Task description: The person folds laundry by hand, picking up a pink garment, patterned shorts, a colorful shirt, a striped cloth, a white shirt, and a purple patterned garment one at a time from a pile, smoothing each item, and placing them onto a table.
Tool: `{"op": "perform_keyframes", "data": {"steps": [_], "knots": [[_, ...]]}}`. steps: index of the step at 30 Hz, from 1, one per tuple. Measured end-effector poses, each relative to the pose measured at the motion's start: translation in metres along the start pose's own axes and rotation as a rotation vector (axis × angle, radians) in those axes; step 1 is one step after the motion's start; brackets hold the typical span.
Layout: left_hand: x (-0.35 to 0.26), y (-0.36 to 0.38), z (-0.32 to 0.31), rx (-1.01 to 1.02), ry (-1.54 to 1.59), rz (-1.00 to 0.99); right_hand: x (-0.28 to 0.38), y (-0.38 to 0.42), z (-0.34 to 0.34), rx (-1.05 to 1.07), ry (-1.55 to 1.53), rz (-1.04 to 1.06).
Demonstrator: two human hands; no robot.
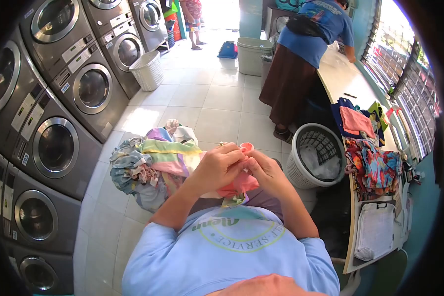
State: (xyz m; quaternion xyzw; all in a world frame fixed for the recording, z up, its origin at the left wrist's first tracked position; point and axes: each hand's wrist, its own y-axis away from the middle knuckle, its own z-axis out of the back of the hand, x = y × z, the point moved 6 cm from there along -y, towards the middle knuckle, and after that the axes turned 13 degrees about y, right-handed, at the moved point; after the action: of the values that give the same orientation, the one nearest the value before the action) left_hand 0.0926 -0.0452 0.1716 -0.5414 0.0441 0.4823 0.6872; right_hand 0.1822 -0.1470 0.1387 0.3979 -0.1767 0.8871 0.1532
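Observation:
Both hands meet in front of my chest around a coral-pink cloth point(238, 183), part of which hangs below them over my lap. My left hand point(218, 165) has its fingers closed on the cloth. From the other side my right hand point(265, 170) pinches the same cloth, and a bunched bit of it sticks up between the hands. Left of my hands lies a heap of laundry: a pastel striped cloth point(170, 155) in yellow, green and pink, and a crumpled blue-grey patterned cloth point(128, 165).
Stacked machines point(55, 147) line the left side. A white basket point(147, 71) stands by them. At right are a basket with plastic bags point(293, 160) and a long table point(349, 261) with folded clothes point(375, 167). A person point(306, 44) leans over its far end; another person point(192, 19) stands farther back.

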Motion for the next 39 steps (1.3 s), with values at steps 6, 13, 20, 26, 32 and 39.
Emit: {"op": "perform_keyframes", "data": {"steps": [6, 13, 20, 26, 32, 39], "knots": [[-0.012, 0.006, 0.067, -0.328, 0.202, -0.013, -0.015, -0.007, 0.001, -0.153, 0.681, 0.243], [0.023, 0.027, 0.093, -0.445, 0.445, 0.282, -0.026, -0.014, 0.051, -0.267, 0.052, 0.192], [0.053, 0.033, 0.075, -0.457, 1.002, 0.256, -0.025, -0.005, 0.093, -0.330, -0.191, 0.154], [0.131, 0.023, 0.023, -0.401, 0.791, 0.522, -0.087, -0.019, 0.114, -0.434, 0.125, 0.027], [0.152, 0.021, -0.028, -0.354, 0.811, 0.560, -0.120, 0.007, 0.127, -0.528, -0.143, 0.006], [0.138, 0.120, -0.094, 0.511, 0.795, 1.155, -0.175, 0.099, 0.084, 0.174, -0.322, -0.388]]}}
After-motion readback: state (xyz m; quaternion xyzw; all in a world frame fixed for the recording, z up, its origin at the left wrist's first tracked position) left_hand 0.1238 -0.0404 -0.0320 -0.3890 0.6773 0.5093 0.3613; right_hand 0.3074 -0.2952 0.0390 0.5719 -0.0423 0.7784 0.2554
